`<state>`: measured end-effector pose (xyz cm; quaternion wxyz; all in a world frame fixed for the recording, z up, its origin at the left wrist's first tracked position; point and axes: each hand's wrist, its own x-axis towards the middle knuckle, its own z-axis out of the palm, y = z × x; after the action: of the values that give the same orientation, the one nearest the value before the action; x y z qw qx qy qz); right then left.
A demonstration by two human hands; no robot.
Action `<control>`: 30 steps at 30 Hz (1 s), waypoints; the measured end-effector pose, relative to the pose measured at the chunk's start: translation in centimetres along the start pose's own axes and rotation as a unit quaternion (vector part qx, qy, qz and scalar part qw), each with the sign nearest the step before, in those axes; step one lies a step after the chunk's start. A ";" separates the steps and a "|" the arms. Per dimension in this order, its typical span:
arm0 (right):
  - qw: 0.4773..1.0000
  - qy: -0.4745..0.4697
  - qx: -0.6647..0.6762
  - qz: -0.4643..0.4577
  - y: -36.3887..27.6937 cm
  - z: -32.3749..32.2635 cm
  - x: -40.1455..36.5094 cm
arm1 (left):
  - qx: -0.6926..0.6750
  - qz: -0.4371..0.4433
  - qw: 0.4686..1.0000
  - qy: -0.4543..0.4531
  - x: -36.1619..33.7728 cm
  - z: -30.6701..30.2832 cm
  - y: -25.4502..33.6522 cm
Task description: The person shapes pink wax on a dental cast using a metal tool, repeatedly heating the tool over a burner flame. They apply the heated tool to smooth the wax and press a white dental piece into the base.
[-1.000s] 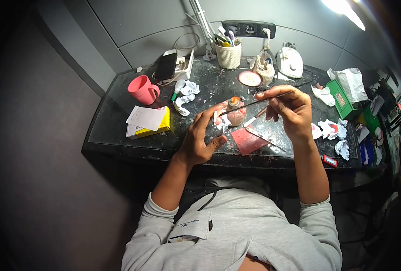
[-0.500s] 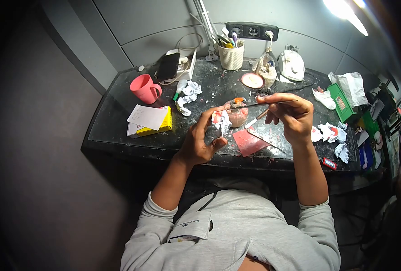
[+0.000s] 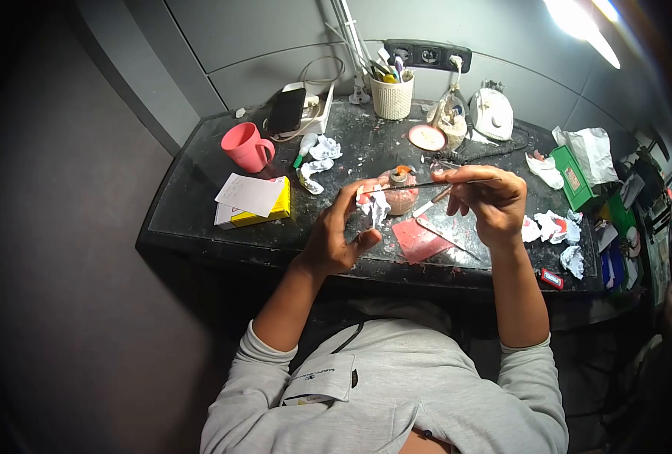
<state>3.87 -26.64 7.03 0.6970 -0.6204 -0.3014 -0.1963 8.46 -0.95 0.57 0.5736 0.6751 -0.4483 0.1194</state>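
My left hand [image 3: 334,240] is closed around a small white plaster dental cast [image 3: 377,208] with pinkish-red wax on it, held above the desk. Between the fingers of my right hand [image 3: 496,200] is a thin, dark wax-carving tool [image 3: 419,186], lying nearly level with its far end at the cast. Just behind the cast stands a glass spirit burner [image 3: 404,201], partly hidden, with an orange flame at its wick. Below the hands lie a pink wax sheet [image 3: 418,240] and a slim metal spatula [image 3: 457,240]. A knife with a pale blade [image 3: 424,209] rests beside the burner.
Other plaster casts [image 3: 317,170] lie on the black desk [image 3: 192,219], left and right. A pink mug [image 3: 244,147], yellow box [image 3: 275,208], phone [image 3: 287,111], brush pot [image 3: 392,98], round pink-rimmed dish [image 3: 427,138] and green box [image 3: 572,180] stand around. A lamp [image 3: 582,26] hangs above right.
The view has shifted slightly, so the desk items sit a little lower and to the right. Both hands keep nearly the same pose, with the tool still at the cast.
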 end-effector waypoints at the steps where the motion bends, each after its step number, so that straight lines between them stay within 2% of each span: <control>1: 1.000 -0.002 -0.005 -0.001 -0.1 0.1 0.0 | 0.000 0.000 1.000 0.000 0.0 0.0 -0.2; 4: 1.000 0.009 -0.009 -0.005 -0.3 0.3 0.0 | -0.005 -0.004 1.000 0.017 0.1 0.1 0.1; 6: 1.000 0.022 -0.007 -0.007 -0.3 0.2 0.1 | 0.056 -0.051 0.997 0.006 0.2 -0.1 1.0; 7: 0.996 0.065 -0.052 -0.005 -0.4 0.0 0.4 | 0.056 -0.051 0.997 0.006 0.2 -0.1 0.8; 9: 0.981 0.138 -0.132 0.020 -0.4 -0.5 0.8 | 0.213 0.023 0.975 0.057 0.5 -0.1 0.2; 12: 0.977 0.170 -0.121 0.033 -0.1 -0.7 0.9 | 0.220 0.042 0.971 0.083 0.6 0.1 0.2; 14: 0.980 0.164 -0.105 0.039 -0.3 -0.7 1.0 | 0.220 0.040 0.971 0.083 0.6 0.2 0.4; 16: 0.989 0.118 -0.043 0.084 -0.7 -0.6 0.9 | 0.222 0.037 0.971 0.085 0.5 0.2 0.5; 19: 0.991 0.101 0.015 0.085 -0.1 -0.4 0.8 | 0.178 0.027 0.980 0.081 0.4 0.4 0.1; 21: 0.988 0.093 0.059 0.104 0.3 -0.3 0.7 | 0.143 0.055 0.985 0.079 0.5 0.5 -0.4; 30: 0.981 0.096 0.080 0.149 0.6 0.0 0.6 | 0.103 0.090 0.989 0.063 0.3 0.6 -0.5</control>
<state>4.68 -26.46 7.03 0.7917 -0.5785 -0.1525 -0.1242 8.76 -1.67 0.25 0.5150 0.6787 -0.4553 0.2587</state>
